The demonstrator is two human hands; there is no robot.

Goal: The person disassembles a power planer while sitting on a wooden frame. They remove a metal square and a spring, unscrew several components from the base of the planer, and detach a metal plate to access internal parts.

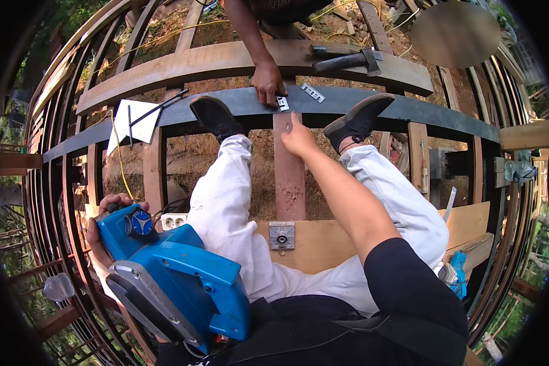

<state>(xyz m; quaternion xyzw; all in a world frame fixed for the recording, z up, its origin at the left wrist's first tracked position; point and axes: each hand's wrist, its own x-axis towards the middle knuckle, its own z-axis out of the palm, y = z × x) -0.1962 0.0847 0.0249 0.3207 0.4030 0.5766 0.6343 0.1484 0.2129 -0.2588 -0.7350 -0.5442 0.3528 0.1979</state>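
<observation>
My left hand (107,229) grips the handle of a blue circular saw (177,277) at the lower left, beside my left leg. My right hand (297,135) reaches forward between my feet and rests on the top of a reddish wooden post (290,177), just below the dark beam (348,104). Another person's hand (267,82) comes down from above and presses a small metal bracket (282,103) onto that beam. A second perforated metal plate (312,93) lies on the beam a little to the right. My black shoes rest against the beam.
A hammer (348,60) lies on the lighter wooden beam behind. A white square with a black ruler (134,121) sits at the left. A metal plate with a bolt (282,235) is fixed to a board under my legs. A white socket strip (173,221) and yellow cord lie left.
</observation>
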